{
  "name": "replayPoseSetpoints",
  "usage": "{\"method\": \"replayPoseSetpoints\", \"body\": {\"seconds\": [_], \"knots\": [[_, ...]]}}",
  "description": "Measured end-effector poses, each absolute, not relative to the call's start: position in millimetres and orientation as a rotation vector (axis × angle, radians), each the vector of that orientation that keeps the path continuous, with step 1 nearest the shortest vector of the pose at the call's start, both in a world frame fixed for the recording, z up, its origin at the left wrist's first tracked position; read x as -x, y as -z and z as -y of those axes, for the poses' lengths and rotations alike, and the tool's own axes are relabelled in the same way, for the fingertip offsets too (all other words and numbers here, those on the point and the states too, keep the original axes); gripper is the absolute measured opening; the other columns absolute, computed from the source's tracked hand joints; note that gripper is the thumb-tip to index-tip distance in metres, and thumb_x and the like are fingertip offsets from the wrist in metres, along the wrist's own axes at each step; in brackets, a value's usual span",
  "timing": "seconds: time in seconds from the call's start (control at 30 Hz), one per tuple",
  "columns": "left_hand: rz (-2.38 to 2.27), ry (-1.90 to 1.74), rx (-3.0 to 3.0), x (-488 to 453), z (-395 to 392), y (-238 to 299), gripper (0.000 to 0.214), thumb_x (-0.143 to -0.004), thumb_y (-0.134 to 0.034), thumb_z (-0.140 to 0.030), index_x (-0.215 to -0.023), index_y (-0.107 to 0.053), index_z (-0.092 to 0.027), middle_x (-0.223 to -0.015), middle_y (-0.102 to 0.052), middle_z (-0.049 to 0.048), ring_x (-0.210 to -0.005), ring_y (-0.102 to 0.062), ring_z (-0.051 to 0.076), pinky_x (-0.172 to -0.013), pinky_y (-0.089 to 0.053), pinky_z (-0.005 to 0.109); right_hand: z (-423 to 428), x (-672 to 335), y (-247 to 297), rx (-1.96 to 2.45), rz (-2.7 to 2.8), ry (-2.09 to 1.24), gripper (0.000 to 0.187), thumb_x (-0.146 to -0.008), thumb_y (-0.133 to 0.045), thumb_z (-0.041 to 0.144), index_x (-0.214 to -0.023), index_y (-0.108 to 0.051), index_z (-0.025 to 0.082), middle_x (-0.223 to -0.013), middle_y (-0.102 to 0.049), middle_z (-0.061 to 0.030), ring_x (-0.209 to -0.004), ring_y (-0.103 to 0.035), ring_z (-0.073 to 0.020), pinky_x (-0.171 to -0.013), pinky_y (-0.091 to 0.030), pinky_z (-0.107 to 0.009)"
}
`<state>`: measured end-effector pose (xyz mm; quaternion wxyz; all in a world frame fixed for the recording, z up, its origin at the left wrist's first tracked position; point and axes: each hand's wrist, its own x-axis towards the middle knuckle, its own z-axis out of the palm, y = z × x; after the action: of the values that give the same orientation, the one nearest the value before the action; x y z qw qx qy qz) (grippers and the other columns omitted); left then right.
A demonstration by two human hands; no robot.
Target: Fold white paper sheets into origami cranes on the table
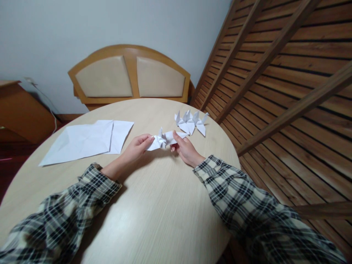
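Observation:
A white origami crane (161, 140) is held just above the table between my two hands, its wings spread out to either side. My left hand (138, 145) pinches the tip of one wing between thumb and fingers. On the other side, my right hand (186, 148) grips the opposite wing, thumb on top and fingers curled beneath. Several finished white paper cranes (190, 123) stand close together on the table, a little beyond my right hand. Sheets of white paper (82, 141) with faint creases lie overlapping to the left of my left hand.
The round, light wood table (148, 216) fills the lower middle. Behind it rises a wooden headboard (134, 79) with two cream panels. A slatted wooden screen (275, 99) slants along the right, and a wooden cabinet (23, 110) stands at the left near a white cable.

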<state>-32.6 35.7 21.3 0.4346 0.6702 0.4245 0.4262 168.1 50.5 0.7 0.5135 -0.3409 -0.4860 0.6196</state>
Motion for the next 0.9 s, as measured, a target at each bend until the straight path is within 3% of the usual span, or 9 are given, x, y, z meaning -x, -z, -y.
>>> {"method": "replayPoseSetpoints", "body": {"seconds": [0.17,0.5,0.9], "knots": [[-1.023,-1.059,-1.614,32,-36,-19,0.027,-0.091,-0.058,-0.04,-0.077,-0.066,-0.018,-0.06,-0.051,-0.0021,-0.053,-0.04,0.011,-0.05,-0.032,0.026,-45,-167,-5,0.807,1.15,-1.609,0.045,-0.064,-0.081,0.059,-0.082,-0.066,0.02,-0.076,-0.06,0.0002,-0.064,-0.047,-0.0115,-0.057,-0.037,-0.027],[-0.91,-1.035,-1.354,31,-36,-8,0.026,-0.087,-0.063,-0.042,-0.083,-0.07,-0.017,-0.073,-0.065,0.0037,-0.058,-0.051,0.012,-0.052,-0.037,0.024,-49,-168,-2,0.755,0.98,-1.754,0.034,-0.069,-0.081,0.047,-0.085,-0.066,0.021,-0.079,-0.062,0.0005,-0.063,-0.046,-0.0116,-0.057,-0.034,-0.026],[-0.799,-0.92,-1.255,26,-36,-10,0.034,-0.078,-0.069,-0.051,-0.08,-0.068,-0.017,-0.065,-0.058,0.0012,-0.051,-0.042,0.01,-0.045,-0.03,0.023,-52,-166,6,0.676,1.023,-1.821,0.035,-0.073,-0.078,0.051,-0.083,-0.064,0.02,-0.076,-0.06,0.001,-0.068,-0.051,-0.013,-0.061,-0.039,-0.027]]}}
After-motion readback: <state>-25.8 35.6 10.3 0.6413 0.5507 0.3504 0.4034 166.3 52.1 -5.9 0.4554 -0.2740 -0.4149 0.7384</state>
